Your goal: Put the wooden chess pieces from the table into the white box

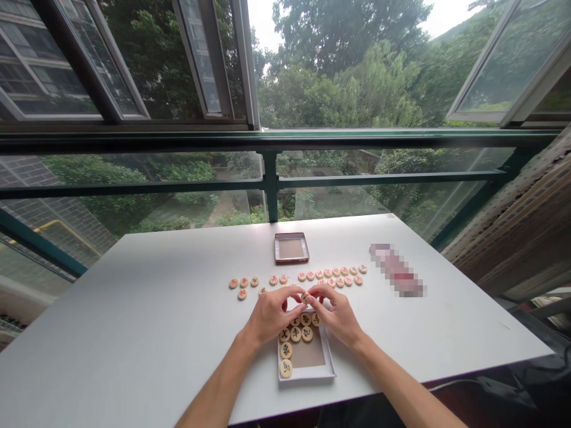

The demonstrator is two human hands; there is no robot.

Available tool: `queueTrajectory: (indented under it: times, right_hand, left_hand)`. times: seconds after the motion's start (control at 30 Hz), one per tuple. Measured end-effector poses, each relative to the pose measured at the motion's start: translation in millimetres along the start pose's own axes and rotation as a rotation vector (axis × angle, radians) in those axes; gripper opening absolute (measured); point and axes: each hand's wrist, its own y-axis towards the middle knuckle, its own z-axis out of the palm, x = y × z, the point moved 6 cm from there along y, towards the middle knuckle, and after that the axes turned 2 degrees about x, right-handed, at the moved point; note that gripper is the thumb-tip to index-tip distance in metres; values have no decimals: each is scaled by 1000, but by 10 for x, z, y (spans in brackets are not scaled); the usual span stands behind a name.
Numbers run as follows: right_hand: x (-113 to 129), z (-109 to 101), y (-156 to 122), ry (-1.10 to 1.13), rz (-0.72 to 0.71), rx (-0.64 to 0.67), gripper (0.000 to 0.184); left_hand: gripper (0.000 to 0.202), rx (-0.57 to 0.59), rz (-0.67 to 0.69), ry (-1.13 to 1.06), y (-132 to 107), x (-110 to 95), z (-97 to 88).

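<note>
Between the fingertips of both hands is a round wooden Chinese chess piece (306,298) with a dark character. My left hand (273,310) pinches it from one side with thumb and forefinger, and my right hand (335,310) does the same from the other. Just below them lies an open shallow box (331,361) with a white rim. Several black-lettered chess pieces (295,334) lie flat inside, along its far side and down its left side. My fingers partly cover the box's far edge.
Red-lettered chess pieces (328,273) lie in loose rows beyond my hands on the white table (178,333). Farther back sits a box lid (291,260). At the right is a blurred pinkish object (397,270). A green railing (270,184) stands behind the table.
</note>
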Motion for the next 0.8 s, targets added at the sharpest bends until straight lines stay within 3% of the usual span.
queueTrajectory:
  times: [0.8]
  right_hand:
    - [32,-16,-5,-2,-20,-14,19]
  left_hand:
    - [25,13,28,-56,5,-76,-6]
